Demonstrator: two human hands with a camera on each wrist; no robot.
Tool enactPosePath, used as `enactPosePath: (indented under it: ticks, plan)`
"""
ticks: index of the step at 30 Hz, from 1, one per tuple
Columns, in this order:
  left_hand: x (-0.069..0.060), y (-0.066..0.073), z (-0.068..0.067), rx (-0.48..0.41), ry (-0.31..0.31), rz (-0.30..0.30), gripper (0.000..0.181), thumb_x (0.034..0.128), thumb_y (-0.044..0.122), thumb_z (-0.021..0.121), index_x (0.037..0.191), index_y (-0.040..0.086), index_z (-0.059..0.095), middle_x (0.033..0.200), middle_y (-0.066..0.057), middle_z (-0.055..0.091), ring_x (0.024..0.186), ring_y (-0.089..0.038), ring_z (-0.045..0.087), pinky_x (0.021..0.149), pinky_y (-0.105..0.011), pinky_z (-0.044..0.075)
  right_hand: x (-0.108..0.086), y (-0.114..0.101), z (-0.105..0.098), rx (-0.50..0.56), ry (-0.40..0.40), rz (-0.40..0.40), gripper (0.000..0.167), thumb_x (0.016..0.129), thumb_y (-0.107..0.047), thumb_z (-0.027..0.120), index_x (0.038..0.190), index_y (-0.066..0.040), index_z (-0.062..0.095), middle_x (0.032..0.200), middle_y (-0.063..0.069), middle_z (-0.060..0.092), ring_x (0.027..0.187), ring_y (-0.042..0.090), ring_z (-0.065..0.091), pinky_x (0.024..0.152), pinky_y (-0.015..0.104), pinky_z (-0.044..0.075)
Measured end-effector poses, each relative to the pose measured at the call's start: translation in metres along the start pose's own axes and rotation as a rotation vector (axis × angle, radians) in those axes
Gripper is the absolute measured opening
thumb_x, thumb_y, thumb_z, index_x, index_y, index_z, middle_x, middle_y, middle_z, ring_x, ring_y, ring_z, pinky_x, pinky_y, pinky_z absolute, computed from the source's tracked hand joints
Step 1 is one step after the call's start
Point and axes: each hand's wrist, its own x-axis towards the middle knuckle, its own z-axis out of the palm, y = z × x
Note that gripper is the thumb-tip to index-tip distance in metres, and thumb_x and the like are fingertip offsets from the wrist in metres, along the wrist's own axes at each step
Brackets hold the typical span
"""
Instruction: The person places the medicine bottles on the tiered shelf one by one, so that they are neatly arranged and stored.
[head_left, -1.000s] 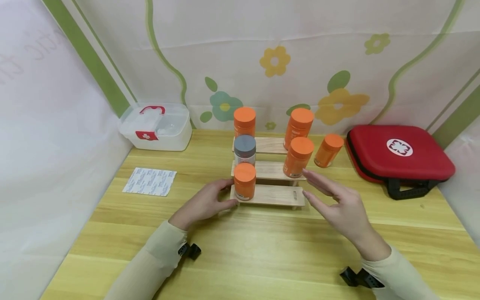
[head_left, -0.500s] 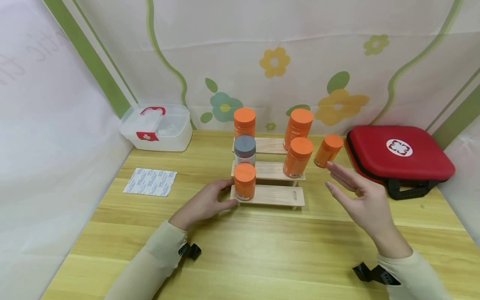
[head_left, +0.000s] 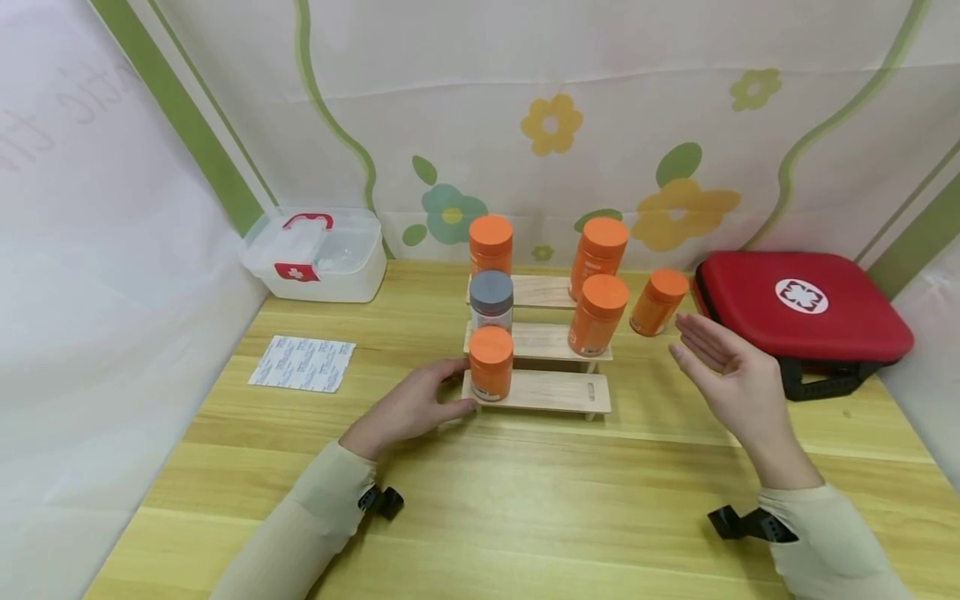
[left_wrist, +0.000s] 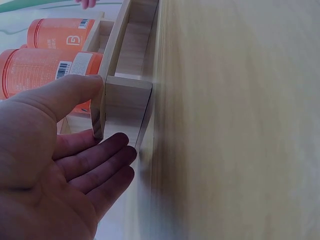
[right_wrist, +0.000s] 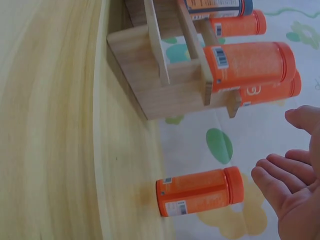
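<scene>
A three-step wooden rack (head_left: 555,390) stands mid-table, bearing several upright bottles. An orange bottle (head_left: 491,364) is at the left of the lowest step, with a grey-capped bottle (head_left: 491,302) behind it. To the right on the middle step is another orange bottle (head_left: 597,317). My left hand (head_left: 408,407) grips the lowest step's left end, thumb in front and index finger behind in the left wrist view. My right hand (head_left: 738,387) hovers, holding nothing, fingers extended and thumb apart. Just beyond its fingertips, a smaller orange bottle (right_wrist: 200,192) stands on the table.
A red first-aid case (head_left: 802,304) with a black handle lies at the right. At the back left sits a white first-aid box (head_left: 315,254). In front of that box lies a flat white printed packet (head_left: 303,363). A patterned cloth backdrop (head_left: 450,125) rises behind the table.
My right hand has moved right, from the rack's right end to near the smaller orange bottle. My left hand stays at the rack's left end, and the bottles stand where they were.
</scene>
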Motion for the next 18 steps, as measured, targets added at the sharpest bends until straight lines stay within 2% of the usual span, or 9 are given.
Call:
enactPosePath:
  ticks: [3, 6, 12, 18]
  plan:
    - [0.000, 0.001, 0.000, 0.000, -0.002, -0.001, 0.070, 0.1002, 0.040, 0.078, 0.159, 0.013, 0.053, 0.161, -0.007, 0.058, 0.152, -0.030, 0.053, 0.129, -0.052, 0.041, 0.005, 0.008, -0.002, -0.018, -0.010, 0.048, 0.053, 0.098, -0.007, 0.079, 0.148, 0.001, 0.064, 0.145, 0.016, 0.070, 0.118, -0.016, 0.065, 0.091, 0.005, 0.055]
    - [0.000, 0.001, -0.001, 0.004, -0.002, 0.000, 0.070, 0.1000, 0.040, 0.079, 0.159, 0.013, 0.054, 0.161, -0.007, 0.058, 0.151, -0.030, 0.053, 0.129, -0.052, 0.041, 0.011, 0.017, -0.003, -0.026, -0.026, 0.104, 0.055, 0.100, -0.013, 0.078, 0.151, 0.000, 0.061, 0.148, 0.023, 0.066, 0.118, -0.017, 0.064, 0.091, 0.004, 0.054]
    - [0.000, 0.000, -0.001, 0.004, -0.002, 0.002, 0.069, 0.1002, 0.041, 0.078, 0.159, 0.013, 0.054, 0.161, -0.007, 0.058, 0.152, -0.030, 0.053, 0.129, -0.052, 0.041, 0.021, 0.031, -0.005, -0.013, -0.036, 0.199, 0.059, 0.102, -0.022, 0.077, 0.154, 0.000, 0.058, 0.151, 0.022, 0.063, 0.117, -0.017, 0.064, 0.092, 0.003, 0.053]
    - [0.000, 0.000, 0.000, 0.003, -0.003, -0.003, 0.069, 0.1002, 0.041, 0.078, 0.159, 0.013, 0.054, 0.161, -0.007, 0.058, 0.152, -0.029, 0.052, 0.129, -0.052, 0.041, 0.031, 0.045, -0.005, -0.027, -0.035, 0.234, 0.062, 0.103, -0.029, 0.076, 0.155, 0.000, 0.056, 0.152, 0.024, 0.061, 0.120, -0.012, 0.065, 0.090, 0.002, 0.053]
